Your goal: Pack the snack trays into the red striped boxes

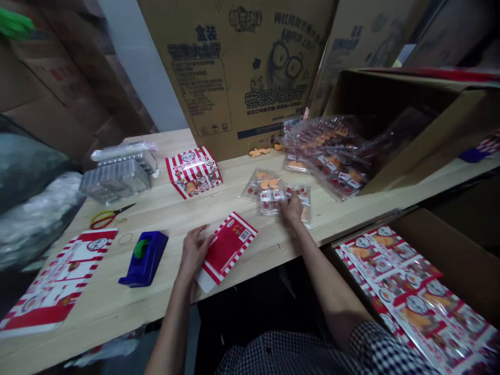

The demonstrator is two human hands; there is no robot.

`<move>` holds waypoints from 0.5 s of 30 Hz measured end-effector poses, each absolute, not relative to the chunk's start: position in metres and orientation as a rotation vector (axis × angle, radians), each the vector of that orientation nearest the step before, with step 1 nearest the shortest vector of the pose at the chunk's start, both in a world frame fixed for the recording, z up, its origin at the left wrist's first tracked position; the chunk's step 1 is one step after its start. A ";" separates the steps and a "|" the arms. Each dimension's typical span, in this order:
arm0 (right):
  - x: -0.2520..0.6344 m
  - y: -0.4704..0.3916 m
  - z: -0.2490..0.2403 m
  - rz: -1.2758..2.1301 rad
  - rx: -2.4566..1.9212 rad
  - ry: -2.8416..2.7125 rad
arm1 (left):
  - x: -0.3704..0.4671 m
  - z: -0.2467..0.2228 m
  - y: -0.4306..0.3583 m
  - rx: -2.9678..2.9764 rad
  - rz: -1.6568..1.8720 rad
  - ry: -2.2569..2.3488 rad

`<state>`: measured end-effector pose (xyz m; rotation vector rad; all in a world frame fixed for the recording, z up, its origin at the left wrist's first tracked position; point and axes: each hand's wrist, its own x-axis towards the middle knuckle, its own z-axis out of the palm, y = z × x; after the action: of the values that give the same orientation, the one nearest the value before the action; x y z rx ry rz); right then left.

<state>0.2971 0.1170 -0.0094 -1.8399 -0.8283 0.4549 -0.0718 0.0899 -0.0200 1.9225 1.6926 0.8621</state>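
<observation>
At the front of the table, my left hand (194,251) grips the left side of a red-and-white striped carton (230,245), fingers on its top and thumb along its edge. The carton lies tilted, its red panel and a barcode facing up. Further right, my right hand (292,208) pinches the edge of a clear plastic packet (270,197) with orange and red-white pieces inside. Another clear packet (305,200) lies partly under that hand. Behind the left hand, a folded striped carton (194,172) stands tented on the table.
A blue tape dispenser (146,259), scissors (104,219), flat printed sheets (62,281) and clear plastic trays (115,179) are on the left. Many packets (326,151) spill from an open cardboard box (414,140) at right. A lower box holds striped cartons (414,297).
</observation>
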 end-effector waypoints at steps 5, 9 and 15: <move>0.303 0.129 -0.016 0.586 -1.773 -0.766 | -0.046 0.000 0.064 1.854 1.060 1.633; 0.296 0.103 -0.002 0.599 -1.606 -0.730 | -0.004 0.024 0.032 1.500 1.262 1.456; 0.231 0.010 0.034 0.554 -1.331 -0.909 | 0.058 0.046 -0.016 0.627 1.093 0.742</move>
<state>0.2314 0.0104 0.0342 -1.3307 -0.9090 0.5537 0.0577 -0.0164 0.0464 0.6272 0.7415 1.0933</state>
